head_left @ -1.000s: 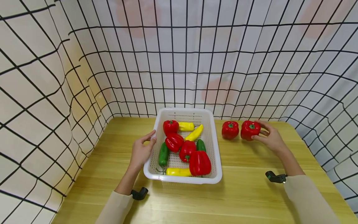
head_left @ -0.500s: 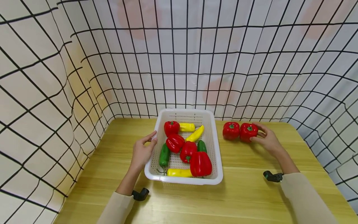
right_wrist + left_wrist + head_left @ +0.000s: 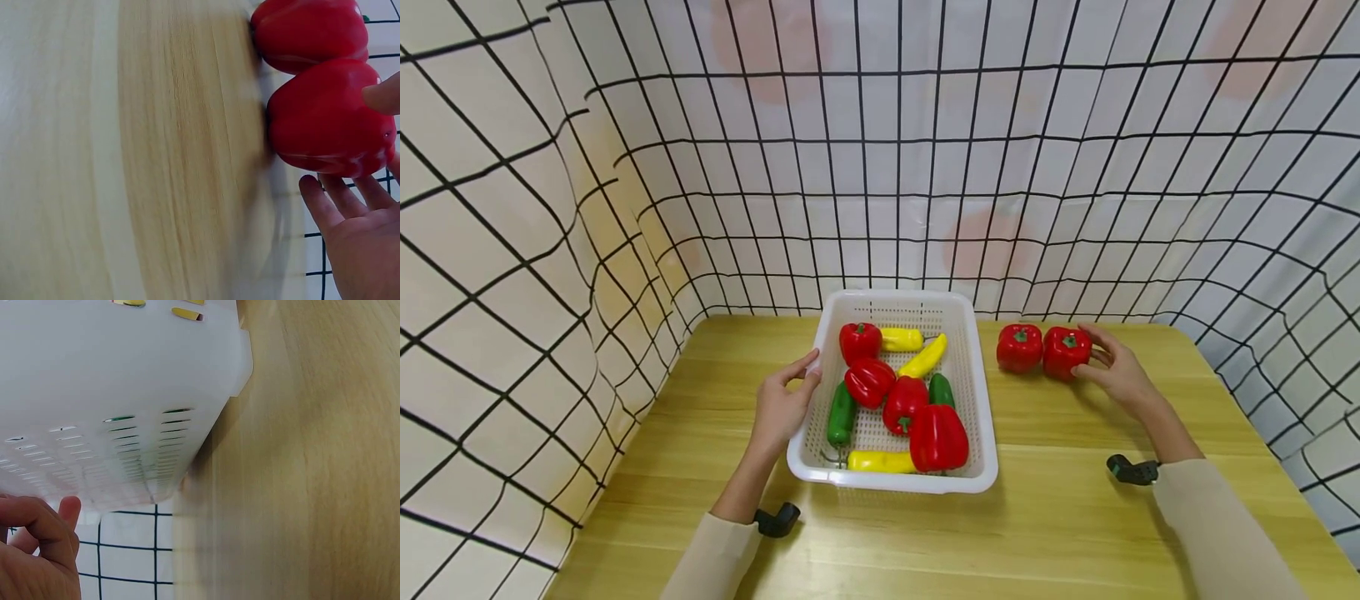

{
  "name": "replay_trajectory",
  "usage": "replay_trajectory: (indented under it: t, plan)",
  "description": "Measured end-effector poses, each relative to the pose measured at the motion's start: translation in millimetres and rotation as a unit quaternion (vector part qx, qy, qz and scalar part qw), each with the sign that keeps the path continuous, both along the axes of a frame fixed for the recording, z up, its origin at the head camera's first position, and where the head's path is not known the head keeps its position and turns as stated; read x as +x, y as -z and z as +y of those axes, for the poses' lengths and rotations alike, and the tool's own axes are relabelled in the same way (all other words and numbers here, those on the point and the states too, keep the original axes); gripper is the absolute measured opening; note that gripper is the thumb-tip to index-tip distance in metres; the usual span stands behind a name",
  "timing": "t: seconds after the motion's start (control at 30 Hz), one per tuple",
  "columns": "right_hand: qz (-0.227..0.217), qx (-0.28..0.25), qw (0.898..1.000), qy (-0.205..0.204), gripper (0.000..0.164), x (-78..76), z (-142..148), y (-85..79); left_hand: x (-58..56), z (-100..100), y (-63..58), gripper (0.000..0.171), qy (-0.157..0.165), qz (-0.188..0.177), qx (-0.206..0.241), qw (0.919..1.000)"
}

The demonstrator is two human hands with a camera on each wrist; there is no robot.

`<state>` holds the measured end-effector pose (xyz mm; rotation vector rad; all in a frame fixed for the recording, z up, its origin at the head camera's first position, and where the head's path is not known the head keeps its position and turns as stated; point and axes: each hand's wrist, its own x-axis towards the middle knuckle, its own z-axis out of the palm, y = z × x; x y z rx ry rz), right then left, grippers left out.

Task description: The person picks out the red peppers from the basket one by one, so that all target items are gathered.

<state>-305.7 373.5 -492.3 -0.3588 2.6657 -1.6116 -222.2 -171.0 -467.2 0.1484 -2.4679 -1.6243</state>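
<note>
In the head view my left hand (image 3: pixel 784 404) grips the left rim of a white plastic basket (image 3: pixel 891 482), thumb on the rim. The left wrist view shows the basket's slotted side wall (image 3: pixel 125 369) beside my curled fingers (image 3: pixel 44 528). My right hand (image 3: pixel 1118 372) holds a red bell pepper (image 3: pixel 1066 353), thumb on its near side and fingers at its right. That pepper stands upright on the table, against a second red bell pepper (image 3: pixel 1019 348) on its left. In the right wrist view the thumb overlaps the held bell pepper (image 3: pixel 325 119), with fingers along its lower side.
Inside the basket lie several red bell peppers (image 3: pixel 938 438), yellow peppers (image 3: pixel 880 462) and green peppers (image 3: pixel 842 414). A black wire grid (image 3: pixel 899 140) backed with white sheeting rises behind and beside the wooden table (image 3: pixel 1045 533).
The right hand has brought its bell pepper left, closing the gap to the other one. Over the last half second nothing clearly moves. The left hand stays on the basket rim.
</note>
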Motion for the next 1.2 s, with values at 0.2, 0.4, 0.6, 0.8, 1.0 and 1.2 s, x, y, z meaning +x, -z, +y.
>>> replay_trajectory:
  t: [0.2,0.4,0.6,0.8,1.0,1.2]
  plan:
    - [0.015,0.005,1.000,0.024,0.079,3.3,4,-6.1,0.6,0,-1.1,0.036,-0.001,-0.006,0.004,1.0000]
    - [0.063,0.003,0.995,0.071,0.068,7.0,4,-19.7,0.8,0,-1.8,0.037,-0.002,-0.002,-0.003,1.0000]
    - [0.083,0.010,0.993,0.081,0.066,12.9,-9,-39.8,1.3,1,-3.0,0.037,0.000,-0.007,0.004,1.0000]
    - [0.111,-0.009,0.992,0.056,0.065,17.6,-31,-59.1,2.0,1,-2.9,0.037,-0.001,-0.011,0.008,0.9999]
    - [0.110,-0.008,0.993,0.033,0.066,21.4,-56,-73.3,1.4,1,-1.6,0.037,0.001,-0.006,0.004,1.0000]
    - [0.074,0.000,0.997,0.018,0.067,25.1,-80,-85.2,0.4,1,-0.9,0.037,0.002,-0.009,0.008,0.9999]
